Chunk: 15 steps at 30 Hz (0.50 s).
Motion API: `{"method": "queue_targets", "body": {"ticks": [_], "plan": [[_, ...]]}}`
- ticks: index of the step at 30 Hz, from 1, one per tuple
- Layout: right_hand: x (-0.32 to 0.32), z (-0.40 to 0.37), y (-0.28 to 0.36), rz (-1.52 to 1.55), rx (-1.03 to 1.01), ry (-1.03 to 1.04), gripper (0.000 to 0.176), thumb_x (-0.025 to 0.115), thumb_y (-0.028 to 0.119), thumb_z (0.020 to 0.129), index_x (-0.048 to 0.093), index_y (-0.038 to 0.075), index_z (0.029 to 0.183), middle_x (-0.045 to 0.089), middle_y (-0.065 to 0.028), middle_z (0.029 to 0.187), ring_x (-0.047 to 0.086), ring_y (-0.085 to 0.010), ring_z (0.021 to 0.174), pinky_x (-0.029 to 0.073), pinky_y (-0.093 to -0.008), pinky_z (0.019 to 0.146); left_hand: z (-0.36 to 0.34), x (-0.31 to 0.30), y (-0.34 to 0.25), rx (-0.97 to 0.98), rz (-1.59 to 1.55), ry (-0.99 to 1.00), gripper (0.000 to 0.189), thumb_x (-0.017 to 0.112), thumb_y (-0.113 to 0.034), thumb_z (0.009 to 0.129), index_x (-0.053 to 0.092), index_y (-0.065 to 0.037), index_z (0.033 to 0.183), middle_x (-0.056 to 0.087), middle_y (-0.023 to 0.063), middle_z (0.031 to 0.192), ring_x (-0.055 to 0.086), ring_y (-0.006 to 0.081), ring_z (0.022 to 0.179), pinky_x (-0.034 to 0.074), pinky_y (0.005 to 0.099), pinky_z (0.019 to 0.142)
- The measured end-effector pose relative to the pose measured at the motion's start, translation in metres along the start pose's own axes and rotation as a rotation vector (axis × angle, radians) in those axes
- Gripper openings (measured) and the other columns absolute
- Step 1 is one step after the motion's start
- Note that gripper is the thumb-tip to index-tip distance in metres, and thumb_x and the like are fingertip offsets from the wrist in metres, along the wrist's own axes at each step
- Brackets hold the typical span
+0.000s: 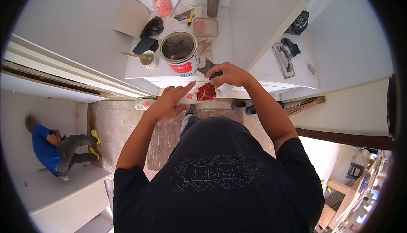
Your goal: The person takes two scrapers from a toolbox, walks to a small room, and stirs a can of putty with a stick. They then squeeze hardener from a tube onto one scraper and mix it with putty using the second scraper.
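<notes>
My right hand (227, 74) is closed around a dark flat scraper blade (207, 66) at the white shelf's front edge. The blade's far end is beside a large open tin (182, 67) with a red and white label and grey residue inside. My left hand (168, 101) is held out below the tin, fingers apart, index finger pointing up and right, with nothing held. Between and below the hands is a dark red patch (206, 92) on a white object; what it is, I cannot make out. Left of the tin stands a small cup (148, 59) with a stick in it.
The shelf (224, 46) also holds a red bottle (160, 0), a metal flask (213, 3), a clear container (206, 26) and black bags. A trowel (284, 60) lies on the right shelf. At left, a person in blue (45, 148) sits on a white surface.
</notes>
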State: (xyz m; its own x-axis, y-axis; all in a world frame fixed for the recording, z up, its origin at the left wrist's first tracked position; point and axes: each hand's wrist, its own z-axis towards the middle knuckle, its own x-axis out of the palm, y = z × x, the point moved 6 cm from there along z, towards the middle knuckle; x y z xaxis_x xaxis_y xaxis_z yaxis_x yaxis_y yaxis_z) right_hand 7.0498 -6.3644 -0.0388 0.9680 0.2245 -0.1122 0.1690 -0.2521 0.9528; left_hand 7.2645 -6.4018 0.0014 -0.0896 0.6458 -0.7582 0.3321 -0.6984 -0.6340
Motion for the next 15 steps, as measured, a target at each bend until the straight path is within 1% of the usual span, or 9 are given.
{"method": "queue_targets", "body": {"ticks": [2, 5, 6, 9, 12, 15], "plan": [[0.001, 0.0, -0.007, 0.113, 0.08, 0.005, 0.037, 0.07, 0.019, 0.077, 0.066, -0.001, 0.108, 0.065, -0.0083, 0.093, 0.065, -0.0155, 0.078, 0.057, -0.028, 0.073, -0.001, 0.002, -0.004, 0.003, 0.003, 0.01, 0.079, 0.066, -0.01, 0.081, 0.029, -0.016, 0.151, 0.058, 0.0192, 0.114, 0.053, 0.0365, 0.112, 0.029, 0.0468, 0.108], [0.002, -0.001, -0.01, 0.15, 0.122, 0.016, 0.035, 0.068, 0.018, 0.078, 0.065, -0.002, 0.107, 0.065, -0.0085, 0.091, 0.065, -0.0155, 0.077, 0.058, -0.0297, 0.073, 0.0, 0.006, -0.004, 0.027, 0.003, 0.022, 0.078, 0.065, -0.009, 0.082, 0.028, -0.017, 0.151, 0.057, 0.0203, 0.119, 0.052, 0.037, 0.115, 0.031, 0.0464, 0.107], [0.002, -0.001, -0.011, 0.162, 0.135, 0.017, 0.035, 0.068, 0.019, 0.079, 0.065, -0.001, 0.106, 0.065, -0.0085, 0.091, 0.065, -0.016, 0.077, 0.058, -0.0298, 0.073, 0.001, 0.007, -0.005, 0.038, 0.001, 0.025, 0.078, 0.064, -0.009, 0.082, 0.028, -0.017, 0.151, 0.057, 0.0207, 0.12, 0.051, 0.0373, 0.116, 0.033, 0.0462, 0.106], [0.001, 0.001, -0.018, 0.207, 0.176, 0.017, 0.034, 0.069, 0.021, 0.08, 0.066, -0.001, 0.105, 0.066, -0.0085, 0.092, 0.065, -0.0176, 0.078, 0.058, -0.0304, 0.073, 0.002, 0.009, -0.004, -0.041, -0.106, 0.106, 0.076, 0.062, -0.009, 0.084, 0.028, -0.018, 0.151, 0.053, 0.0204, 0.126, 0.051, 0.0378, 0.118, 0.038, 0.0438, 0.102], [0.0, 0.005, -0.029, 0.272, 0.217, 0.009, 0.034, 0.069, 0.024, 0.081, 0.066, 0.0, 0.105, 0.066, -0.0085, 0.094, 0.065, -0.0192, 0.077, 0.058, -0.0313, 0.073, 0.001, 0.01, -0.005, -0.014, -0.105, 0.088, 0.074, 0.061, -0.008, 0.086, 0.028, -0.019, 0.151, 0.051, 0.019, 0.13, 0.051, 0.0374, 0.117, 0.042, 0.0416, 0.099], [-0.001, 0.007, -0.037, 0.311, 0.243, -0.004, 0.035, 0.07, 0.026, 0.081, 0.066, 0.0, 0.105, 0.066, -0.0087, 0.096, 0.065, -0.0199, 0.078, 0.058, -0.0319, 0.072, 0.002, 0.014, -0.001, -0.022, -0.143, 0.111, 0.074, 0.06, -0.007, 0.086, 0.027, -0.019, 0.151, 0.051, 0.0179, 0.129, 0.053, 0.0363, 0.115, 0.042, 0.0412, 0.098]]}}
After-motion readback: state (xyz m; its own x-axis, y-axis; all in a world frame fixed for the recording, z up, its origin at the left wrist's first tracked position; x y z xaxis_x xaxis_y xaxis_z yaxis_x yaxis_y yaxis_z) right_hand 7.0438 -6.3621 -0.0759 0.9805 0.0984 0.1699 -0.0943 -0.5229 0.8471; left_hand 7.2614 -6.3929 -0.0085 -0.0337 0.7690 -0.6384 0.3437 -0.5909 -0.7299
